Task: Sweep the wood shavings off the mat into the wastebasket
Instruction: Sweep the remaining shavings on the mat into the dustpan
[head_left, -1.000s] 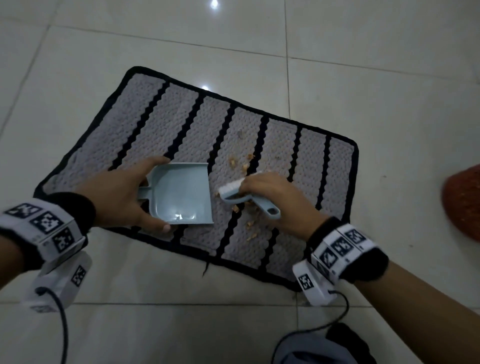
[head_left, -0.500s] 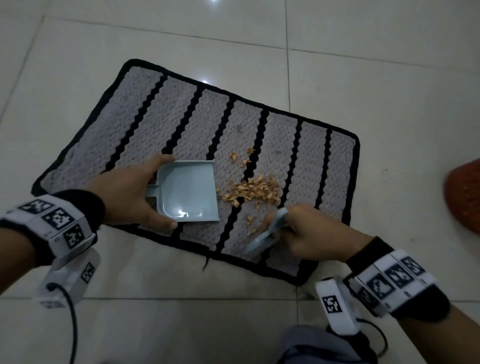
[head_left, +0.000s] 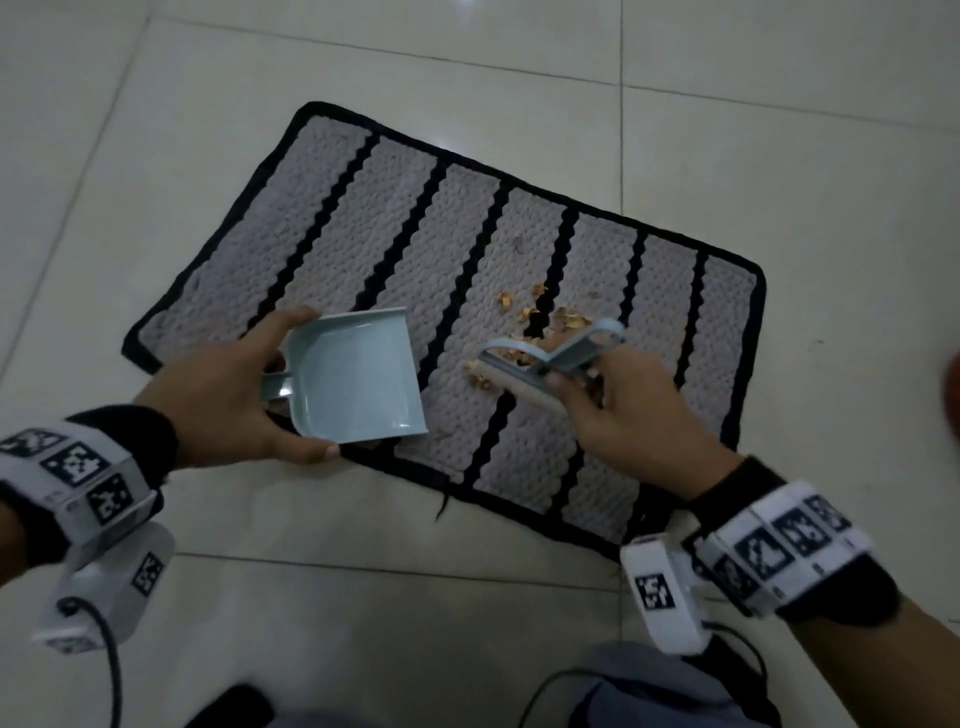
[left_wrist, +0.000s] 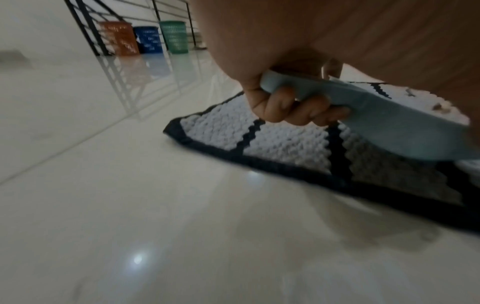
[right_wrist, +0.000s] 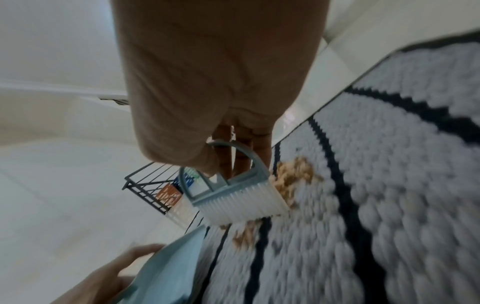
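A grey mat (head_left: 363, 234) with black stripes lies on the tiled floor. A small heap of tan wood shavings (head_left: 545, 317) sits right of its middle, also visible as shavings (right_wrist: 291, 174) in the right wrist view. My left hand (head_left: 234, 395) grips a pale blue dustpan (head_left: 353, 379) by its handle, mouth toward the shavings; the dustpan (left_wrist: 389, 115) is lifted over the mat's near edge. My right hand (head_left: 623, 400) holds a small grey brush (head_left: 540, 364) with white bristles (right_wrist: 241, 205) just above the shavings.
Three wastebaskets stand far off by a black railing: orange (left_wrist: 119, 39), blue (left_wrist: 148, 40) and green (left_wrist: 174, 37). A reddish basket edge (head_left: 953, 384) shows at the right border. Glossy floor tiles (head_left: 363, 597) surround the mat. Cables hang from both wrist units.
My right hand drew the brush back off the pile, uncovering it, then brought it forward over the shavings again. The dustpan tipped up and shifted slightly left.
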